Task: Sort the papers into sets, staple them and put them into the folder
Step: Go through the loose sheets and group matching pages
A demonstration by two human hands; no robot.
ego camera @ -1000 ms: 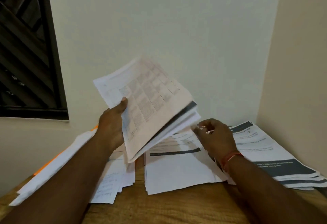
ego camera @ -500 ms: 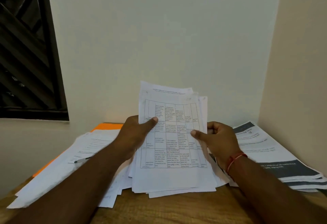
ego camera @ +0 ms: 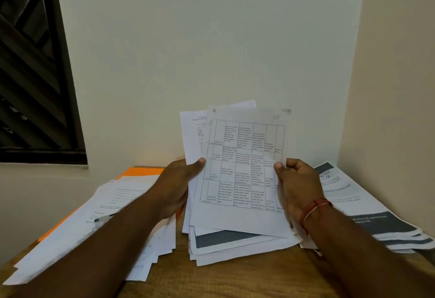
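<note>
I hold a stack of white papers (ego camera: 240, 175) upright above the wooden table, its top sheet printed with a table grid. My left hand (ego camera: 176, 184) grips the stack's left edge, thumb on the front. My right hand (ego camera: 299, 187) grips the right edge, thumb on the front too. Under the stack lies another pile of sheets (ego camera: 230, 246), one with a dark grey band. An orange folder (ego camera: 141, 171) lies at the back left, mostly covered by papers.
A spread of white papers (ego camera: 98, 213) covers the left of the table, with a pen (ego camera: 104, 217) on it. A pile of grey-banded sheets (ego camera: 367, 215) lies at the right by the wall. Bare wood (ego camera: 211, 281) shows at the front. A dark window is at upper left.
The stack swung from a tilted one-hand hold on the left to upright in front of me. My right hand came up and took its right edge.
</note>
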